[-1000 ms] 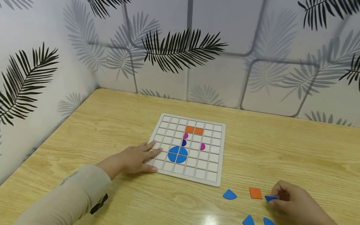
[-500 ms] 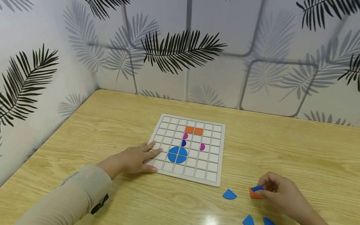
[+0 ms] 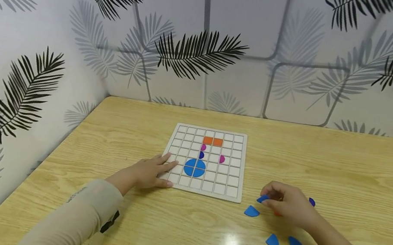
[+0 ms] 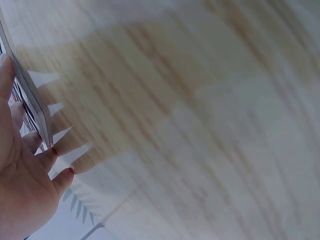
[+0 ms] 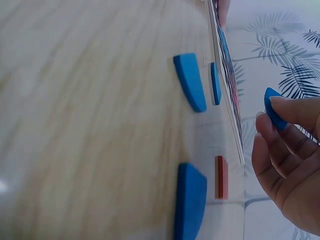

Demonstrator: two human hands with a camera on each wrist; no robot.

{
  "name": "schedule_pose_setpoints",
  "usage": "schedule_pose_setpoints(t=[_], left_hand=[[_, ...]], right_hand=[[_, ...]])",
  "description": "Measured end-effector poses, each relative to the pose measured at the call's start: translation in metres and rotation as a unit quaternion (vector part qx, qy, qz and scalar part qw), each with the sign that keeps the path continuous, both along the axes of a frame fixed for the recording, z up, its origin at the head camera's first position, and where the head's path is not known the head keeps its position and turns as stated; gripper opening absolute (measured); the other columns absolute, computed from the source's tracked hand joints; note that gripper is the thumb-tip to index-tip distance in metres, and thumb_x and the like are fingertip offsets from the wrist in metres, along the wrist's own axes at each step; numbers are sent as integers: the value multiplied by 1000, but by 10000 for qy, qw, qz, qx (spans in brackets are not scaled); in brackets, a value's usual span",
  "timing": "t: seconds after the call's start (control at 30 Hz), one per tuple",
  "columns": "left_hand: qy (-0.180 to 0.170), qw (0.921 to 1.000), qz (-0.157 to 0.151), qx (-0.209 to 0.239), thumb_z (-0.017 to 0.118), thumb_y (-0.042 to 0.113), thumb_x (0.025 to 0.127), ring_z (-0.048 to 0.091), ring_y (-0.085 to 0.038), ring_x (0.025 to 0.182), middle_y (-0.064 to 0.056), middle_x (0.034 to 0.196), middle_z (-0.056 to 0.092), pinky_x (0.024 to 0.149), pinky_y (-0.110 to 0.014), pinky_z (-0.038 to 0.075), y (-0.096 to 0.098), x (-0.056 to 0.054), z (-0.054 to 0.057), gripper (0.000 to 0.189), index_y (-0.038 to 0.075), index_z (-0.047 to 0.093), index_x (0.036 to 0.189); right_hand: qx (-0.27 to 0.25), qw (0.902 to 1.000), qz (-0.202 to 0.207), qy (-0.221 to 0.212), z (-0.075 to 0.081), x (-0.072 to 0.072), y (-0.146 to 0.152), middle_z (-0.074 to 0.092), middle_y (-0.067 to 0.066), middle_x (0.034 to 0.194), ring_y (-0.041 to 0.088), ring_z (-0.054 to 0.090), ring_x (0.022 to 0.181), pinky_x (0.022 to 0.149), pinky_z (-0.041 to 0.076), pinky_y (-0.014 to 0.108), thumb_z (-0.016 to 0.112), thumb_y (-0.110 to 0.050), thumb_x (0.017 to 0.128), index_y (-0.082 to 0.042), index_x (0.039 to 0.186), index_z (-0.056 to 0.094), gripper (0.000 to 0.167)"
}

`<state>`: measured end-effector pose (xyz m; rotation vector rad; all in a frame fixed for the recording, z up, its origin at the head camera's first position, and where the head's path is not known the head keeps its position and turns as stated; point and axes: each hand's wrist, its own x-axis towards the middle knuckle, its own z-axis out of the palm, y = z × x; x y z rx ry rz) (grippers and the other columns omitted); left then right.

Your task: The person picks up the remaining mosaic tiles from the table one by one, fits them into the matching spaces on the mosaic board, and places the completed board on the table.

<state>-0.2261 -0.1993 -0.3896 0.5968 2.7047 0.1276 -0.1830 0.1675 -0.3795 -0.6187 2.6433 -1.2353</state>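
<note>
A white grid board (image 3: 224, 191) lies on the table, and my left hand (image 3: 149, 173) rests on its left edge with fingers spread. Between thumb and fingers, my right hand (image 3: 290, 204) pinches a blue quarter-circle piece (image 3: 262, 199), held right of the board. The same piece (image 5: 275, 117) shows clearly in the right wrist view. On the board are two orange squares (image 3: 208, 141), a blue circle of quarter pieces (image 3: 189, 172), two magenta half-circles (image 3: 222, 159) and a dark blue half-circle (image 3: 201, 155). Under the right hand an orange square (image 3: 277, 214) is mostly hidden.
Loose blue quarter-circle pieces lie near the right hand: one (image 3: 252, 211) close to the board, two (image 3: 272, 243) nearer the front. A dark blue piece (image 3: 312, 201) shows behind the right wrist. A leaf-patterned wall (image 3: 234, 85) borders the wooden table (image 3: 132, 128).
My right hand has carried the blue quarter-circle piece leftward, past the orange square and toward the board. The dark blue piece behind it has come into view. The left hand stays put.
</note>
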Motion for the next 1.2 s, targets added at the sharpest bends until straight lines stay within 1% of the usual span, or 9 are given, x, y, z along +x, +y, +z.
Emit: schedule_pose_setpoints(t=[0.13, 0.33, 0.47, 0.6, 0.8, 0.9, 1.03, 1.2], left_hand=[[23, 10000, -28, -9, 41, 52, 84, 7, -29, 129, -7, 144, 5, 97, -50, 17, -1, 0, 0, 67, 24, 16, 139], [20, 10000, 29, -32, 41, 53, 83, 6, -28, 129, -5, 144, 5, 97, -49, 17, -2, -1, -1, 67, 26, 15, 139], [36, 10000, 50, -77, 41, 53, 83, 6, -27, 129, -5, 144, 5, 97, -49, 18, -1, -1, -1, 67, 27, 14, 139], [73, 9999, 29, -74, 41, 53, 83, 6, -27, 129, -5, 144, 6, 97, -49, 18, -1, -1, -1, 67, 27, 14, 139], [58, 10000, -40, 31, 41, 52, 84, 7, -30, 128, -8, 144, 6, 96, -50, 18, -3, -1, -3, 67, 23, 16, 139], [60, 10000, -9, -20, 40, 53, 84, 6, -29, 129, -6, 144, 4, 97, -50, 17, -3, -1, -4, 67, 25, 14, 139], [97, 9999, 34, -21, 40, 53, 84, 6, -28, 129, -6, 144, 4, 97, -50, 16, -3, -1, -3, 67, 26, 14, 139], [53, 10000, -31, 72, 41, 51, 84, 6, -30, 128, -7, 144, 5, 96, -51, 17, -2, 0, -1, 67, 24, 16, 139]], right_hand=[[-11, 9999, 138, 8, 2, -5, -7, 54, 0, 80, 16, 49, 74, 60, 42, 27, 60, -9, 81, -10, 87, 59, 7], [50, 9996, 290, 54, 2, -15, -20, 55, 0, 80, 16, 50, 76, 65, 43, 30, 58, -4, 81, -8, 89, 59, 9], [-32, 9995, 309, 42, 2, -21, -28, 55, 1, 78, 16, 50, 75, 66, 44, 29, 59, -1, 79, -5, 88, 58, 10], [-195, 9991, 367, -76, 1, -26, -34, 55, 2, 76, 16, 51, 74, 63, 45, 26, 60, 1, 77, -3, 85, 56, 10], [-204, 9989, 408, -140, -1, -35, -44, 55, 3, 75, 16, 53, 71, 62, 45, 27, 59, 2, 78, -3, 84, 55, 9], [-169, 9989, 402, -176, 0, -40, -50, 55, 3, 76, 15, 53, 71, 64, 44, 28, 58, 2, 79, -2, 85, 55, 8], [-166, 9987, 449, -175, 0, -46, -57, 55, 4, 76, 16, 52, 71, 64, 44, 28, 56, 3, 80, -2, 85, 55, 7], [-110, 9982, 555, -201, 0, -50, -64, 56, 6, 77, 16, 52, 73, 64, 43, 27, 57, 2, 80, -2, 83, 54, 6]])
